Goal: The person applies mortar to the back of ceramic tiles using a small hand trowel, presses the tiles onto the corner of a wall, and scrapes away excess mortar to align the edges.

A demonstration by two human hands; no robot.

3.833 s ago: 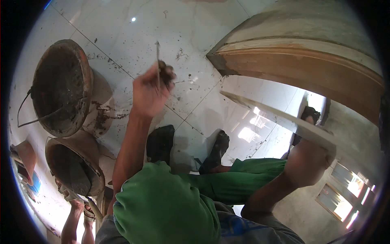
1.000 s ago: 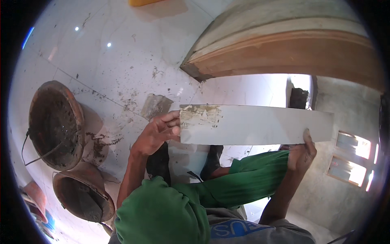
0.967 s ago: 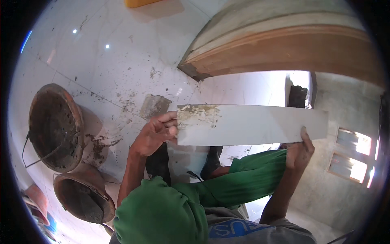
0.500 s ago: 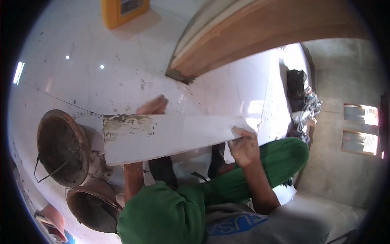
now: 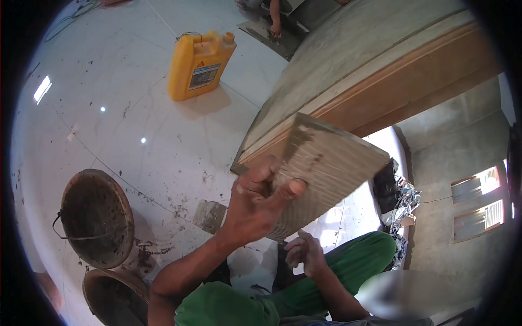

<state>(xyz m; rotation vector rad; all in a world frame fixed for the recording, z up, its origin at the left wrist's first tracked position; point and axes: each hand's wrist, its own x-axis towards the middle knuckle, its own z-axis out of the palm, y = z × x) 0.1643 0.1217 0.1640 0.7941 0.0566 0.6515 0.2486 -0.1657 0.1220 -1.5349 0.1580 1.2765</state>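
A long strip of tile (image 5: pixel 340 171) is held up and tilted in front of the wooden door frame, its ribbed, dusty back facing me. My left hand (image 5: pixel 253 204) is closed on its near left edge, thumb across the ribbed back. Just below the tile's lower edge is my right hand (image 5: pixel 308 255), fingers loosely bent and apart, holding nothing that I can see. Beneath my left wrist a small grey block (image 5: pixel 210 216) lies on the floor.
Two mortar-stained buckets, one upper (image 5: pixel 129 217) and one lower (image 5: pixel 130 280), stand at my left. A yellow jerrycan (image 5: pixel 198 70) stands ahead by the wall. The wooden door frame (image 5: pixel 413 76) juts in from the right. A co-worker's hand (image 5: pixel 275 28) reaches down at the far top.
The tile has gone from lying level, smooth white face up, to raised and tilted with its ribbed back showing. My right hand has come off its end; the view has shifted.
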